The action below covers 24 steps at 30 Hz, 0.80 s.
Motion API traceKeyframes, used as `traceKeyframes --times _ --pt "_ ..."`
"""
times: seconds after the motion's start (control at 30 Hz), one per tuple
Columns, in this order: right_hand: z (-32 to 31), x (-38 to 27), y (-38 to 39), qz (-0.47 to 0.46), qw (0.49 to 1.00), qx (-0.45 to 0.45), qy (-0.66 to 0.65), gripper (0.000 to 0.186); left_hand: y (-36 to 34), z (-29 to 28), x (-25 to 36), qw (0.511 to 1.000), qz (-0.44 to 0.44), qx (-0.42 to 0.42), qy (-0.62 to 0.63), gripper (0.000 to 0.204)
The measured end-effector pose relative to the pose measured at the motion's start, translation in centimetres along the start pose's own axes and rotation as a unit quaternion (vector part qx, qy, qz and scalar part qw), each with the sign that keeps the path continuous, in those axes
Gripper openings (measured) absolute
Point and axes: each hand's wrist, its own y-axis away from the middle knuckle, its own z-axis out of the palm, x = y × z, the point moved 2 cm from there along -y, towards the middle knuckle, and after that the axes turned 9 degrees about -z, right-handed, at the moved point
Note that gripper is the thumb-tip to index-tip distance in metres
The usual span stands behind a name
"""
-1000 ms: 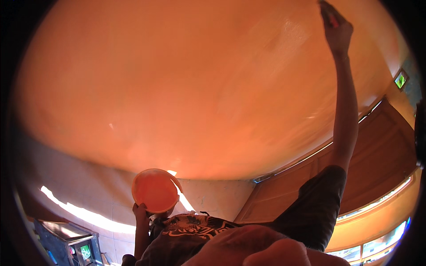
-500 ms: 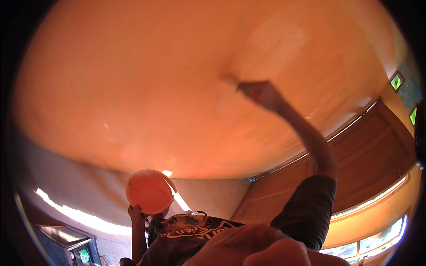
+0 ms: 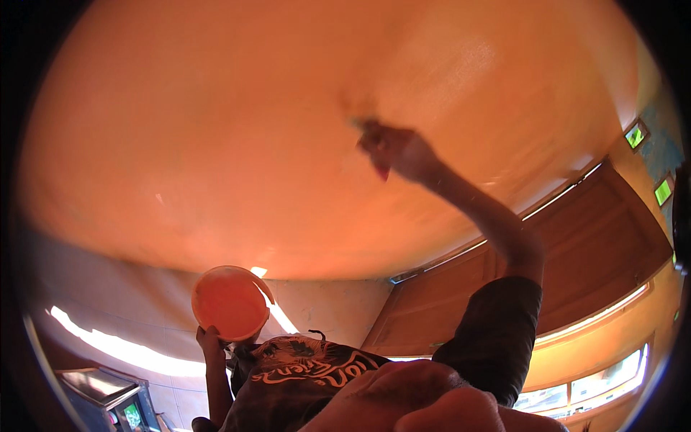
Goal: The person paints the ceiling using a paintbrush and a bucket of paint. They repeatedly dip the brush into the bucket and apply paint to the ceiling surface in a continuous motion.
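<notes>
My right hand [image 3: 403, 151] is raised against the orange wall [image 3: 216, 129], its fingers closed around a paintbrush [image 3: 383, 173] whose handle end looks red. The bristle end touches or nearly touches the wall and is smeared by motion. Around it the surface is slightly uneven in tone, with a shinier patch to the upper right. Low on the left, my left hand [image 3: 209, 338] grips the rim of a round bucket [image 3: 229, 306]. Orange paint shows inside it, and the bucket is held close to my body.
A brown wooden door [image 3: 597, 245] stands along the right side, beside a bright window [image 3: 604, 381]. A blue-framed cabinet [image 3: 108, 396] is at the lower left. Pale tiled floor [image 3: 93, 288] runs along the wall's foot, crossed by a strip of sunlight [image 3: 122, 349].
My right hand and the paintbrush have moved a little left and up along the wall. The bucket in my left hand appears shifted slightly left and up, along with the whole view.
</notes>
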Motion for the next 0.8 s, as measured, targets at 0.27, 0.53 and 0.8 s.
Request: traceKeyframes --times 0.27,0.53,0.8 --pt "-17.7 3.2 -7.0 0.01 0.971 0.226 0.073 0.025 -2.2 -1.1 -0.2 1.0 -0.005 0.001 0.007 0.043" --pt "-5.9 3.0 -4.7 -0.065 0.975 0.08 0.196 0.024 -1.6 -1.4 1.1 0.999 -0.029 -0.026 0.005 0.037" --pt "-11.0 3.3 -6.5 0.091 0.987 0.119 -0.056 0.022 -3.1 -1.1 0.3 0.999 0.001 0.001 -0.037 0.041"
